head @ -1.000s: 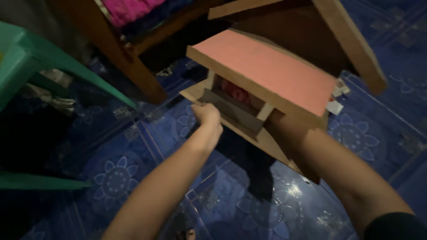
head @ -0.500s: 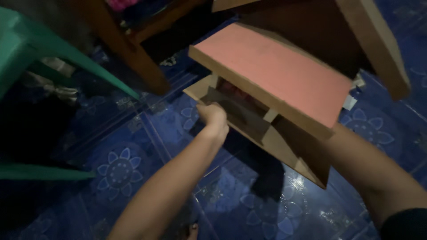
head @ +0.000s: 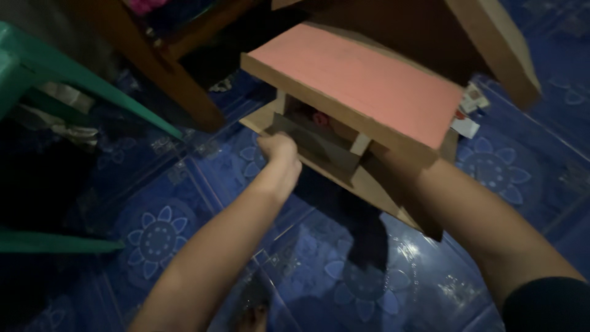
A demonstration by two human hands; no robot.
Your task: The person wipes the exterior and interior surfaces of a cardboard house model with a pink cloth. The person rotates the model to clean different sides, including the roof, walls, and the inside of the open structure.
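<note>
two hands on one wooden box (head: 356,92), held up over the floor. left hand (head: 278,149) is clenched on the front edge of the small drawer (head: 316,147) under the pink top, fingers curled over the edge, knuckles toward us. right hand is hidden under the far end of the box, only the forearm (head: 467,215) shows going in beneath the bottom board, so grip there cannot be told; looks like it bears the weight.

box sits tilted, pink top sloping down to the right, drawer partly out at the left end with something reddish (head: 319,118) inside, too dim to name.

to do this well, my read: keep the box level with the hidden hand, move the drawer straight along its slot, not sideways, go slow so the contents don't spill.

left arm reaches up and forward from low centre, wrist straight, elbow slightly bent. right arm comes in from the lower right, dark sleeve (head: 547,304) at the edge.

around: brown wooden table leg (head: 178,86) behind, green plastic chair (head: 55,67) at left, blue flower-pattern tiled floor (head: 160,233) below, small paper packets (head: 467,120) on the floor at right.
</note>
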